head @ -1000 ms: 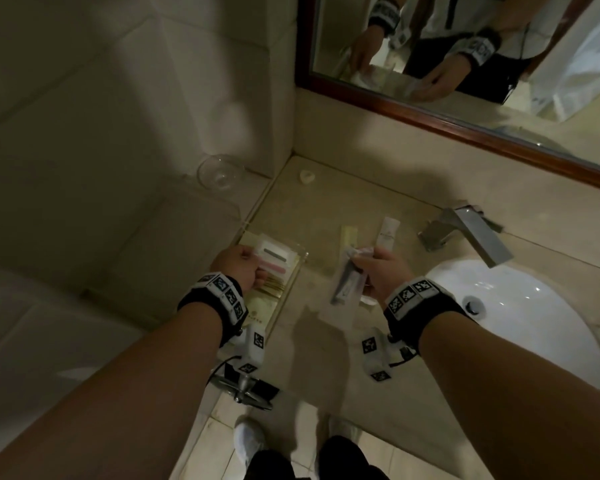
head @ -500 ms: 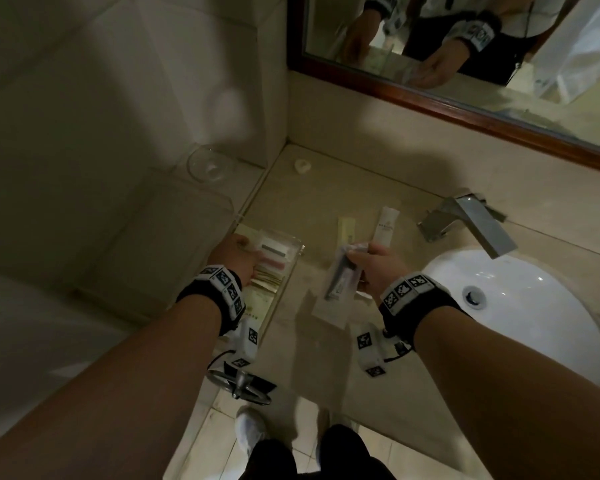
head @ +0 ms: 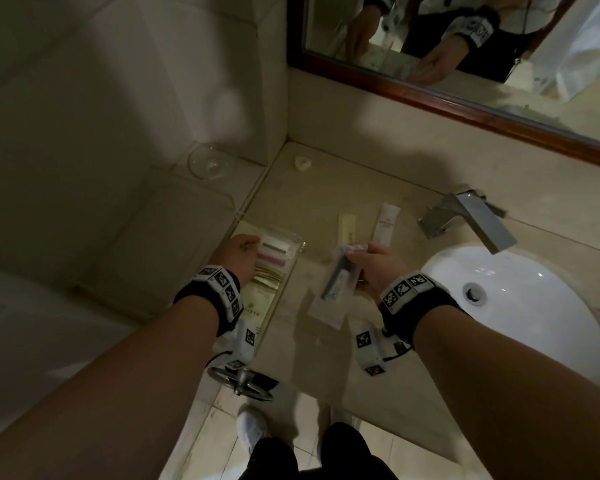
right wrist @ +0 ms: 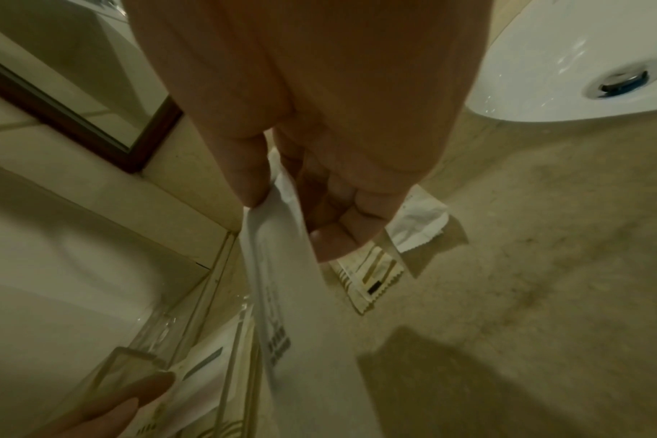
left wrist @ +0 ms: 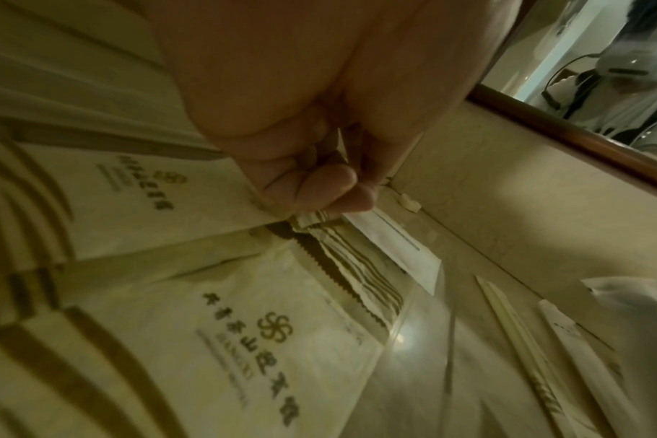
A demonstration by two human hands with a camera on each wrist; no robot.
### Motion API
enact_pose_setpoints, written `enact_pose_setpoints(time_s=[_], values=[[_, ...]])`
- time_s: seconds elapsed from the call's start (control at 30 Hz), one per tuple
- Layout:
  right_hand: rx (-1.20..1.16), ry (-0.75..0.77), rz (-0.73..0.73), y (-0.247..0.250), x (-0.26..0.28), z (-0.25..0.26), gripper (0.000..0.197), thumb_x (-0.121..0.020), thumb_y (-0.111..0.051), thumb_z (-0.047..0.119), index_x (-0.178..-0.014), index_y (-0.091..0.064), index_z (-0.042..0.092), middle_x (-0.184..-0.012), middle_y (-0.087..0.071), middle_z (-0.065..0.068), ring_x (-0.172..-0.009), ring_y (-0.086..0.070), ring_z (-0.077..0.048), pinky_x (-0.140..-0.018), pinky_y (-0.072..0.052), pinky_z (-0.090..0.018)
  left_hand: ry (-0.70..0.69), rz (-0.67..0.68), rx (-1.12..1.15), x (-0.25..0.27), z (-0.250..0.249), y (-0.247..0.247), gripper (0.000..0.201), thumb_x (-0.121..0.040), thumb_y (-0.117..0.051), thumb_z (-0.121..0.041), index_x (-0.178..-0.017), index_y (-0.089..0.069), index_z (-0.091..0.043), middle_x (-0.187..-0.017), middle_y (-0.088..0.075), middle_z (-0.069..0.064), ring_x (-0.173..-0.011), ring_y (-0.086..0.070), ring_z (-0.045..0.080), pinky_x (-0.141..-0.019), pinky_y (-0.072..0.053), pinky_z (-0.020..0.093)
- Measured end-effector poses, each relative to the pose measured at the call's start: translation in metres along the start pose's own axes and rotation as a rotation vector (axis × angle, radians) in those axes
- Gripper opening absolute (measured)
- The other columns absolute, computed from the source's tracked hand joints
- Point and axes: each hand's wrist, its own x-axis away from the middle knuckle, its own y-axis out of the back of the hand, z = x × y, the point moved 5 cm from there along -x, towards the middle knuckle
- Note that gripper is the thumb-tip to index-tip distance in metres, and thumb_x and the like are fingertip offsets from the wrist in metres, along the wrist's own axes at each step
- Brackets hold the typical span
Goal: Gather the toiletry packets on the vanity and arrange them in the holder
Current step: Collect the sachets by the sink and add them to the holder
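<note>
A clear holder [head: 297, 249] stands at the vanity's left edge with cream packets [left wrist: 274, 332] and a white packet [head: 274, 252] lying in it. My left hand [head: 253, 242] is inside the holder, its curled fingers [left wrist: 319, 189] pinching the top edge of the cream packets. Above the counter to the right of the holder, my right hand [head: 355, 249] pinches a long white toothbrush packet [head: 336, 282] by its top, and it hangs down [right wrist: 282, 296]. A thin cream packet [head: 347, 226] and a white packet [head: 387, 223] lie on the counter beyond it.
A white sink [head: 534, 306] with a metal faucet [head: 471, 216] is at the right. A mirror [head: 465, 46] hangs on the back wall. A small white cap [head: 302, 163] lies in the back corner, and a glass dish [head: 210, 162] sits on the ledge at left.
My left hand has slid slightly farther along inside the holder. My right hand still holds the toothbrush packet in nearly the same place.
</note>
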Motion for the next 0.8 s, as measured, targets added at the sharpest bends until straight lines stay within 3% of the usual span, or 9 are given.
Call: enact_pose_setpoints(time_s=[0.07, 0.2, 0.3, 0.43, 0.5, 0.57, 0.67, 0.73, 0.8], values=[[-0.018, -0.003, 0.010, -0.004, 0.003, 0.004, 0.012, -0.092, -0.065, 0.009, -0.102, -0.069, 0.007, -0.094, -0.069, -0.017, -0.082, -0.068, -0.031, -0.071, -0.059, -0.041, 0.008, -0.009, 0.028, 0.004, 0.000, 0.006, 0.018, -0.096, -0.051, -0.033, -0.107, -0.065, -0.037, -0.091, -0.070, 0.003, -0.081, -0.069, 0.026, -0.079, -0.060, 0.041], [-0.019, -0.013, 0.059, -0.025, 0.010, 0.022, 0.012, -0.092, -0.063, 0.005, -0.101, -0.068, 0.011, -0.105, -0.069, -0.021, -0.093, -0.068, -0.036, -0.081, -0.059, -0.050, 0.045, 0.003, 0.106, 0.018, 0.000, 0.020, 0.018, -0.098, -0.055, -0.029, -0.101, -0.066, -0.016, -0.078, -0.068, 0.004, -0.064, -0.061, 0.018, -0.057, -0.050, 0.028], [-0.035, -0.038, 0.112, -0.056, 0.019, 0.038, 0.015, -0.094, -0.058, -0.001, -0.103, -0.064, 0.008, -0.105, -0.065, -0.020, -0.091, -0.066, -0.034, -0.072, -0.058, -0.046, 0.064, 0.121, 0.210, 0.035, -0.002, 0.028, 0.023, -0.096, -0.060, -0.032, -0.102, -0.068, -0.011, -0.092, -0.071, 0.008, -0.073, -0.066, 0.018, -0.064, -0.056, 0.031], [0.014, -0.050, 0.210, -0.099, 0.034, 0.045, 0.023, -0.096, -0.055, -0.004, -0.116, -0.061, 0.006, -0.107, -0.065, -0.017, -0.095, -0.066, -0.032, -0.075, -0.059, -0.043, 0.128, 0.345, 0.294, 0.054, 0.005, 0.034, 0.028, -0.089, -0.071, -0.026, -0.114, -0.067, -0.014, -0.106, -0.069, 0.006, -0.090, -0.068, 0.021, -0.077, -0.058, 0.032], [0.108, -0.042, 0.257, -0.116, 0.039, 0.043, 0.028, -0.096, -0.055, -0.004, -0.120, -0.061, 0.009, -0.106, -0.066, -0.015, -0.093, -0.067, -0.029, -0.067, -0.060, -0.036, 0.128, 0.344, 0.297, 0.061, 0.012, 0.040, 0.030, -0.085, -0.075, -0.017, -0.113, -0.066, -0.011, -0.106, -0.070, 0.007, -0.092, -0.069, 0.022, -0.076, -0.059, 0.033], [0.193, -0.039, 0.283, -0.128, 0.039, 0.039, 0.030, -0.095, -0.055, -0.006, -0.120, -0.061, 0.008, -0.105, -0.067, -0.015, -0.089, -0.067, -0.028, -0.063, -0.060, -0.034, 0.126, 0.311, 0.290, 0.067, 0.022, 0.045, 0.028, -0.085, -0.074, -0.008, -0.111, -0.064, -0.007, -0.100, -0.068, 0.008, -0.084, -0.068, 0.021, -0.071, -0.060, 0.032], [0.438, 0.034, 0.247, -0.133, 0.036, 0.035, 0.019, -0.097, -0.059, 0.005, -0.114, -0.062, 0.009, -0.094, -0.067, -0.012, -0.073, -0.065, -0.022, -0.053, -0.059, -0.028, 0.173, 0.264, 0.244, 0.071, 0.039, 0.049, 0.029, -0.084, -0.075, -0.005, -0.110, -0.062, -0.006, -0.102, -0.067, 0.012, -0.080, -0.068, 0.024, -0.073, -0.062, 0.036], [0.710, 0.137, 0.205, -0.134, 0.030, 0.031, 0.017, -0.094, -0.065, 0.021, -0.109, -0.066, 0.015, -0.094, -0.070, -0.008, -0.078, -0.066, -0.023, -0.069, -0.060, -0.034, 0.208, 0.250, 0.219, 0.074, 0.048, 0.048, 0.026, -0.082, -0.077, -0.005, -0.103, -0.062, -0.009, -0.107, -0.067, 0.016, -0.086, -0.071, 0.032, -0.082, -0.060, 0.044], [0.886, 0.206, 0.164, -0.136, 0.025, 0.030, 0.022, -0.091, -0.068, 0.028, -0.110, -0.068, 0.017, -0.104, -0.071, -0.007, -0.093, -0.066, -0.025, -0.088, -0.057, -0.038, 0.220, 0.243, 0.196, 0.077, 0.053, 0.044, 0.023, -0.083, -0.076, -0.004, -0.100, -0.062, -0.011, -0.106, -0.068, 0.017, -0.088, -0.072, 0.035, -0.084, -0.060, 0.046]])
